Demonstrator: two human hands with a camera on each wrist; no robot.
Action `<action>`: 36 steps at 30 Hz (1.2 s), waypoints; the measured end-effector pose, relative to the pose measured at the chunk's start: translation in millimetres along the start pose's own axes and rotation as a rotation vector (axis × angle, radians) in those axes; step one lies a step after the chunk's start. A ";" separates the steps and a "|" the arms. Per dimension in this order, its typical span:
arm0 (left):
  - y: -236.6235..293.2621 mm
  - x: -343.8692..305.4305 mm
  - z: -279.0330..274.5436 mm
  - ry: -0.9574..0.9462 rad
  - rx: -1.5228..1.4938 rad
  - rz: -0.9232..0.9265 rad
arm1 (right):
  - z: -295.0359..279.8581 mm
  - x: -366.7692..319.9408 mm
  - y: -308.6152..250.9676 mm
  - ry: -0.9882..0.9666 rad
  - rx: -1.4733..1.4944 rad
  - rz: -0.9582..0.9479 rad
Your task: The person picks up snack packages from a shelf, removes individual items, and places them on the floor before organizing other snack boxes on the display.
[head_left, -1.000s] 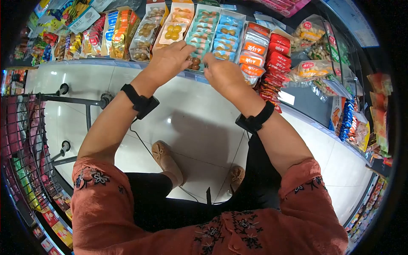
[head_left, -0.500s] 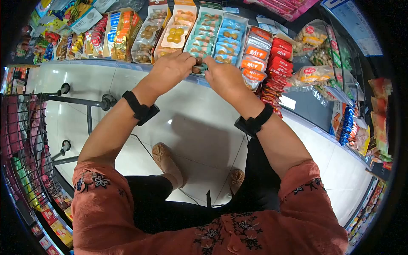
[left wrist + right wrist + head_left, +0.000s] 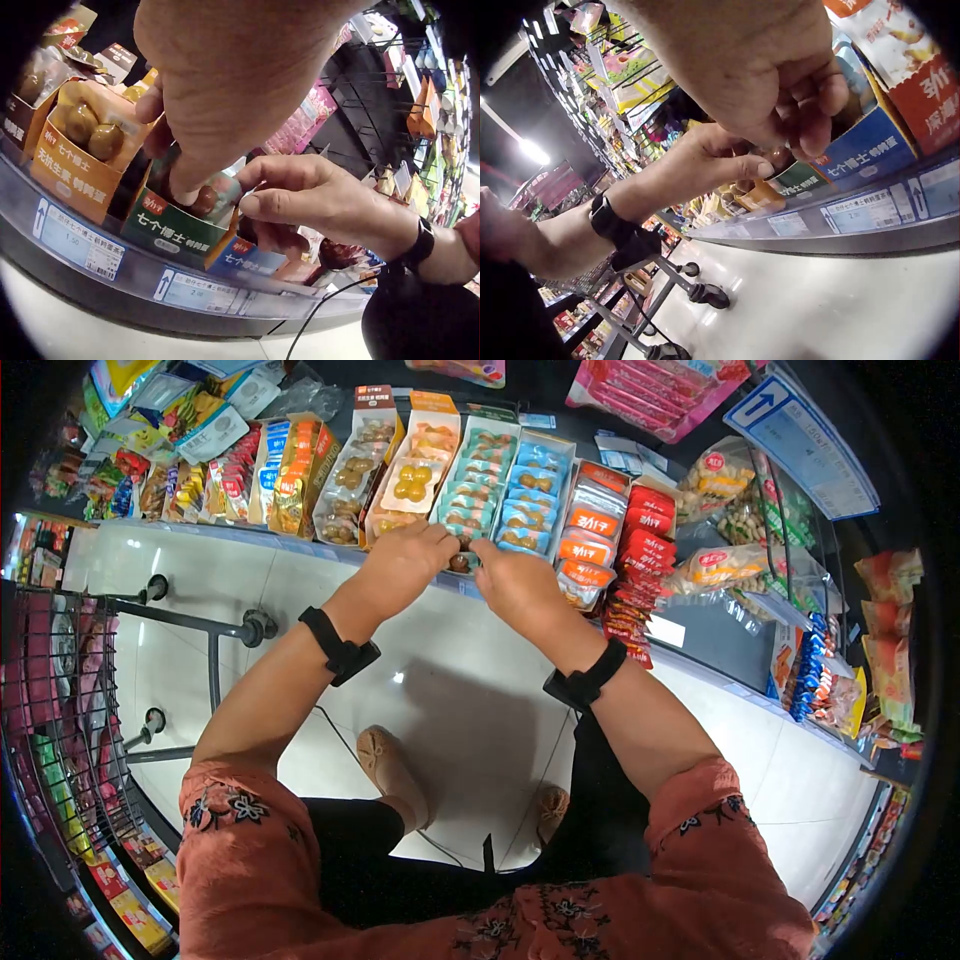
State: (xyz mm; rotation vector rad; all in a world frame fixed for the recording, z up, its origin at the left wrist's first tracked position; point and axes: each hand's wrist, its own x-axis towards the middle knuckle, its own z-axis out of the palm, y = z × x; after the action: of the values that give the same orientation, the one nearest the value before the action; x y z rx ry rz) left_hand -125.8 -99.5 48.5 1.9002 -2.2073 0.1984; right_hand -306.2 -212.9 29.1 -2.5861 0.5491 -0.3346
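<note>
Both hands meet at the front of a green box filled with teal packets of small brown eggs. My left hand reaches in from the left, its thumb pressed on the front egg packet; its other fingers are partly hidden. From the right, my right hand pinches the edge of that packet with thumb and index finger. Curled fingers of the right hand show over the box in the right wrist view. An orange box stands to the left, a blue box to the right.
Red packets and orange-white packets fill boxes farther right, beyond them bagged snacks. Price labels line the shelf edge. A wire shopping cart stands at the left, its frame near the shelf.
The head view has shifted, so the shelf sits lower in it. My left fingers have come down onto the front packet, and the two hands have drawn slightly closer together.
</note>
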 end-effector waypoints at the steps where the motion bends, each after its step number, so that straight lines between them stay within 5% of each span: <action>1: 0.7 0.5 -1.0 0.002 -0.006 0.000 | -1.0 -0.3 -0.8 -0.010 -0.009 0.002; 11: -14.7 26.9 -27.4 -0.065 -0.193 -0.145 | -1.7 -2.5 0.3 -0.025 -0.004 -0.009; 17: -53.1 81.5 24.9 0.143 0.228 -0.095 | 0.8 -1.3 -2.5 -0.032 -0.003 0.012; 36: -62.6 92.7 29.1 -0.017 0.205 -0.090 | 2.6 -0.5 -4.1 -0.047 0.041 0.087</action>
State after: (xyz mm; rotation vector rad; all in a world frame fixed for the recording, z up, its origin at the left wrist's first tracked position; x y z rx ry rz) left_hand -79.1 -205.1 41.3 2.1086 -2.1787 0.4087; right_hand -304.5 -208.4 28.9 -2.5157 0.6288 -0.2532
